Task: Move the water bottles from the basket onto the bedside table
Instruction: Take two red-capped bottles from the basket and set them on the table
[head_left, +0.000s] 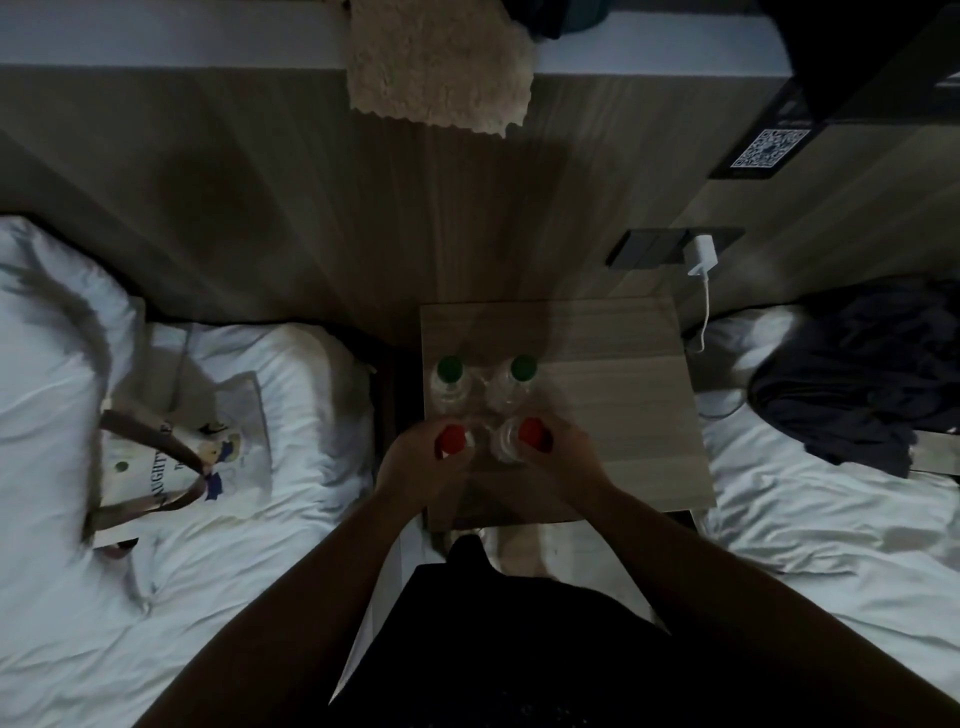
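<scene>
Hands (415, 462) (566, 452) grip 2 red-capped clear bottles (454, 441) (524, 436); woodgrain table (623, 395).

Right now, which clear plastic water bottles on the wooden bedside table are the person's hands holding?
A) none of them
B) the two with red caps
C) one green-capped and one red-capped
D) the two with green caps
B: the left hand wraps the left red-capped clear plastic bottle and the right hand the right red-capped one, while the two green-capped bottles behind them on the wooden bedside table stand untouched.
</scene>
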